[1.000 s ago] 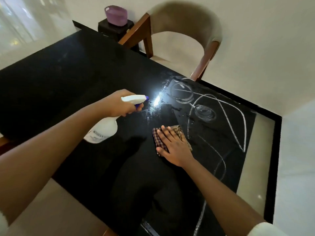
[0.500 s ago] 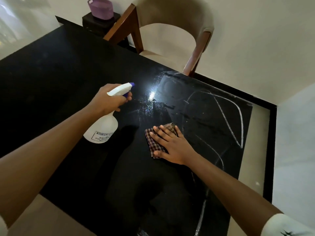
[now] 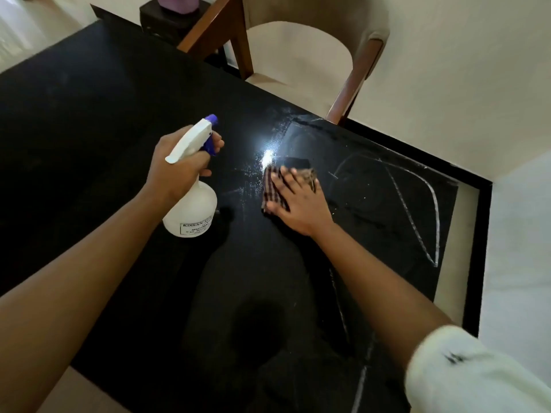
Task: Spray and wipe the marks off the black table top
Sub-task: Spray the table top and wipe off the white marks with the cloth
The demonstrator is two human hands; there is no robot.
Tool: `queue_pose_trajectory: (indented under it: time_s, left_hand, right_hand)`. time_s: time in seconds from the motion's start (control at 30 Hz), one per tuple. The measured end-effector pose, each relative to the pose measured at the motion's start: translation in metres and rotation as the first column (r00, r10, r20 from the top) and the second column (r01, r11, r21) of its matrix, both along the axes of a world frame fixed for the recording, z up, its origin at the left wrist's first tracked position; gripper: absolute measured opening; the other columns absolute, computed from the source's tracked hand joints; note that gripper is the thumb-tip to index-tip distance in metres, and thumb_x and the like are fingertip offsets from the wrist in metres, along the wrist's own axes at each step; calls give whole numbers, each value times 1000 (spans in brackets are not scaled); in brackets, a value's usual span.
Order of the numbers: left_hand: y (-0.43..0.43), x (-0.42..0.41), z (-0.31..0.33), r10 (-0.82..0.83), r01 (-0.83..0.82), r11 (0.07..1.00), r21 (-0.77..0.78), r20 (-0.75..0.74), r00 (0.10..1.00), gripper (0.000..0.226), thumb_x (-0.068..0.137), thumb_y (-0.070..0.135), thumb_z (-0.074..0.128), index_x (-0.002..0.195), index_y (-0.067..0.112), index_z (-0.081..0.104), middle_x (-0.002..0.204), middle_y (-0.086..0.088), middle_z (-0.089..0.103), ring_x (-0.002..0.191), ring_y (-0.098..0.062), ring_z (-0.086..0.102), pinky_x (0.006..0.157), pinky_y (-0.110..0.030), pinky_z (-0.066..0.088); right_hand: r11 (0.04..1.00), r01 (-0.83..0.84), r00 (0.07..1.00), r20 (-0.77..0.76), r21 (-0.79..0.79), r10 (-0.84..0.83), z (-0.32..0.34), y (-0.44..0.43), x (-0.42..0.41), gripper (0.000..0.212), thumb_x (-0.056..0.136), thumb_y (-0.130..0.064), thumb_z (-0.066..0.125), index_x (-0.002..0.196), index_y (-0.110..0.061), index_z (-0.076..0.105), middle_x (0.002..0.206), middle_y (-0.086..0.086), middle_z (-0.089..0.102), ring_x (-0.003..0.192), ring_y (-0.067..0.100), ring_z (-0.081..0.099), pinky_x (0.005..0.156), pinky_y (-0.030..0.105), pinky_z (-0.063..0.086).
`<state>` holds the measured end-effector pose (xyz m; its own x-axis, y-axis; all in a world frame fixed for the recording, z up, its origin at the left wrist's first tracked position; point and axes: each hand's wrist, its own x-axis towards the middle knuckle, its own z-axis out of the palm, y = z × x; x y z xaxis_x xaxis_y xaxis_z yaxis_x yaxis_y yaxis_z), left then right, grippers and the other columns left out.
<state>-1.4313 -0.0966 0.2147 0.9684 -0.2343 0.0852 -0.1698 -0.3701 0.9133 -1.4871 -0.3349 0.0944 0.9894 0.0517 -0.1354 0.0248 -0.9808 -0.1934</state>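
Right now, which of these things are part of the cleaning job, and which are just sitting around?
Part of the job:
- spray bottle, gripped by the left hand
- checked cloth, pressed flat under the right hand
- white marks
- black table top

Just sitting around:
- chair at the far edge
- purple basket
- dark stand under the basket

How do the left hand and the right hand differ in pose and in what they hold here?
The left hand curls round the neck of the white spray bottle, a finger at the blue trigger; the right hand lies flat, fingers straight, on the checked cloth. The left hand touches only the bottle; the right hand presses the cloth onto the black table top. Both reach over the table.
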Motion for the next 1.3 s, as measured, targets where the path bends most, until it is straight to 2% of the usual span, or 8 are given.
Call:
queue_pose_trajectory:
  time_s: [0.2,0.3,0.43,0.57,0.63,0.8,1.03,1.3]
  left_hand:
    - [-4,5,-7,19,-13,987,-161,38,999,46,82,-9,45,102,29,62,105,6,65,108,-9,64,74,-31,62]
    - [-5,6,-12,99,-79,966,-245,72,992,51,81,-4,44,102,40,60,107,3,64,110,-13,63,74,-37,62]
    - [-13,5,-20,135,-97,964,-248,144,980,69,80,-5,45,101,60,59,102,20,65,109,-12,63,73,-28,60]
    - [-16,13,-28,170,-116,957,-265,193,966,47,79,13,46,112,46,54,107,2,64,110,-19,63,76,-38,61]
    - [-17,17,-32,170,-114,952,-283,180,969,42,79,10,46,115,31,56,109,-4,64,108,-20,65,75,-39,61]
    - [-22,24,-35,169,-114,941,-320,151,974,41,81,1,47,119,12,57,104,-3,65,85,-20,71,65,-28,60]
    - [-29,34,-34,176,-100,930,-352,191,966,46,80,0,47,118,24,54,103,-7,63,76,-23,67,56,-20,54]
    - [-34,36,-32,208,-113,928,-356,241,948,50,82,-1,47,113,38,53,101,2,63,94,-23,66,56,-17,54]
  right_hand:
    - [990,-141,990,15,-2,141,-5,3,-119,68,92,-64,26,153,-38,9,161,-10,2,148,12,0,117,51,7]
    - [989,-144,989,31,-19,144,-4,-3,-85,70,90,-67,24,152,-38,9,161,-11,4,148,11,2,117,52,9]
    - [999,-37,999,25,-20,37,-2,-10,16,75,85,-70,15,153,-37,15,161,-10,9,148,14,7,116,55,11]
    - [992,119,993,-15,-36,-119,0,-24,113,70,93,-67,22,154,-34,9,162,-6,3,149,16,1,117,53,2]
    - [988,154,987,-35,-31,-155,0,-27,133,70,95,-64,24,154,-32,7,162,-4,0,149,17,-1,117,54,0]
    - [991,128,992,5,-27,-128,-2,-23,74,70,93,-67,20,154,-33,10,162,-7,2,148,15,1,117,55,6]
    - [992,123,992,26,-6,-123,-6,-15,-70,70,89,-68,19,152,-41,9,160,-15,0,147,7,-4,117,47,3]
    - [980,196,980,27,-38,-195,-4,-40,94,76,88,-72,15,154,-34,12,162,-6,5,148,16,3,117,54,7]
